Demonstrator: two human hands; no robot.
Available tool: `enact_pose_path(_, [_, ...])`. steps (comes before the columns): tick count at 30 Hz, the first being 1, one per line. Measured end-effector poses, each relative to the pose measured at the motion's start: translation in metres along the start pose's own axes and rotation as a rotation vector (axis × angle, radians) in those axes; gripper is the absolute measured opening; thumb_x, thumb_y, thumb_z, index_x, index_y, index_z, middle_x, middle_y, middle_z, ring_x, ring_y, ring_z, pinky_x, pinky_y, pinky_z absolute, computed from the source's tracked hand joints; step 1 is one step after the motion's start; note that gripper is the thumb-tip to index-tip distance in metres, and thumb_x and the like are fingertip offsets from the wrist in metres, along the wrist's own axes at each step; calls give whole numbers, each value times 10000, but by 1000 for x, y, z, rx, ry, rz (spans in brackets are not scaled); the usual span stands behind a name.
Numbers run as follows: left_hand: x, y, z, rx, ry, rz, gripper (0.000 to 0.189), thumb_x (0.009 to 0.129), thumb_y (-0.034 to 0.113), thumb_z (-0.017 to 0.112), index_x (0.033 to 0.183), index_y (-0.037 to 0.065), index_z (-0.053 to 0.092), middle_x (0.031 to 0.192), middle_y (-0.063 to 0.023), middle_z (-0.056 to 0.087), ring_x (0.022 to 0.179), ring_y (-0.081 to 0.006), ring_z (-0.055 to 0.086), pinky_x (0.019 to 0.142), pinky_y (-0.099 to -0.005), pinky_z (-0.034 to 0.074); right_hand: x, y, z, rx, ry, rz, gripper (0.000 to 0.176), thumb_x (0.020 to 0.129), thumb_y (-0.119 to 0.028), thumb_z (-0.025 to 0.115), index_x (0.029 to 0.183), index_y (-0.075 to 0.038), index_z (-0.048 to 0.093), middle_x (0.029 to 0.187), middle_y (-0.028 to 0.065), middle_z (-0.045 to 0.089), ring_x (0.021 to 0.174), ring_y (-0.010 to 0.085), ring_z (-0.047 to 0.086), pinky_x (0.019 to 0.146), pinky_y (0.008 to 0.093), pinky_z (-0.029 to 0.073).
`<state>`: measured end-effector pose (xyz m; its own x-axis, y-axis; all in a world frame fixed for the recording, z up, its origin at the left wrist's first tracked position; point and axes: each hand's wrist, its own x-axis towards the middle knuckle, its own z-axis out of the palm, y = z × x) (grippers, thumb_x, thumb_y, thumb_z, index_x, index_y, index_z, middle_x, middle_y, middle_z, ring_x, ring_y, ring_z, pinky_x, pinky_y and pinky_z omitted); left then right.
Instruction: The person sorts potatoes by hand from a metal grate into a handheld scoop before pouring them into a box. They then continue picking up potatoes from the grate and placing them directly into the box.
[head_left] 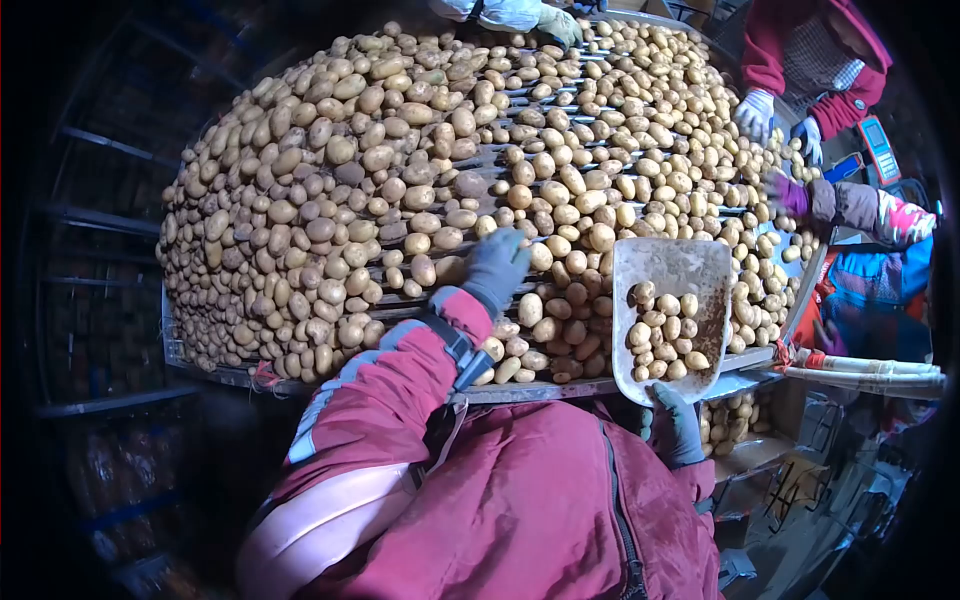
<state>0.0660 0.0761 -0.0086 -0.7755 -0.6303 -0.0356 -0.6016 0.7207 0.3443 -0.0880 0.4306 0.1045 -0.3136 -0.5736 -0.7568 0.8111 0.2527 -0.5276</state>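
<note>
One sorting table (540,392) is carrying a heap of potatoes (330,190) far too many to count, and one pale scoop (672,265) is holding about fifteen more. The wearer is showing two grey-gloved hands, one left hand (497,268) and one right hand (675,425). Co-workers are showing four more around the far edge: two white gloves (755,112), one purple glove (788,192) and one pale glove (560,24) at the top.

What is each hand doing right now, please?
Left hand: gloved, resting on the potatoes; whether it grips one cannot be told.
Right hand: closed on the handle of the scoop, which holds potatoes.
</note>
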Motion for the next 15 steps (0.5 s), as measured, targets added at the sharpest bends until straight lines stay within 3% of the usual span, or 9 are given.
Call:
enact_pose_path(3, [7, -13, -4, -19, 68, -46, 376, 862, 202, 609, 1217, 78, 617, 1178, -162, 626, 1053, -363, 605, 918, -452, 500, 2, 11, -2, 28, 85, -99, 174, 937, -172, 631, 1070, -60, 625, 893, 9, 673, 623, 92, 577, 492, 251, 454])
enact_pose_path(6, [20, -17, -6, -27, 108, -72, 432, 839, 140, 599, 1268, 91, 588, 1229, -160, 601, 1063, -361, 604, 912, -450, 507, -3, 10, -13, 55, 28, -69, 243, 937, -173, 625, 1149, -54, 609, 1009, 44, 676, 796, 126, 632, 633, 263, 513])
enact_pose_path(9, [42, -16, -7, 62, 4, -82, 499, 800, 85, 632, 1293, 112, 561, 1176, -143, 591, 1027, -373, 620, 875, -463, 522, -6, 14, -24, 129, -62, 37, 275, 931, -169, 631, 1178, -53, 595, 1020, 47, 675, 837, 143, 637, 697, 269, 524])
enact_pose_path(12, [57, -21, -17, 136, -103, 14, 474, 810, 113, 659, 1276, 128, 571, 1164, -135, 592, 1036, -355, 626, 860, -459, 530, -10, 12, -12, 161, 8, 86, 269, 921, -179, 647, 1158, -62, 598, 989, 34, 675, 769, 134, 631, 624, 267, 523])
enact_pose_path(13, [64, -21, -19, 175, -154, 64, 462, 815, 127, 673, 1267, 135, 577, 1159, -131, 592, 1041, -347, 630, 853, -457, 534, -10, 13, -8, 134, 57, 41, 250, 915, -192, 656, 1129, -72, 605, 947, 20, 673, 673, 121, 600, 536, 261, 492])
enact_pose_path(15, [83, -55, 16, 208, -203, 110, 447, 824, 146, 678, 1260, 146, 579, 1160, -140, 591, 1062, -337, 629, 866, -458, 529, -12, 19, -11, 115, 118, 2, 233, 910, -205, 665, 1099, -81, 611, 904, 7, 672, 578, 107, 570, 447, 255, 461])
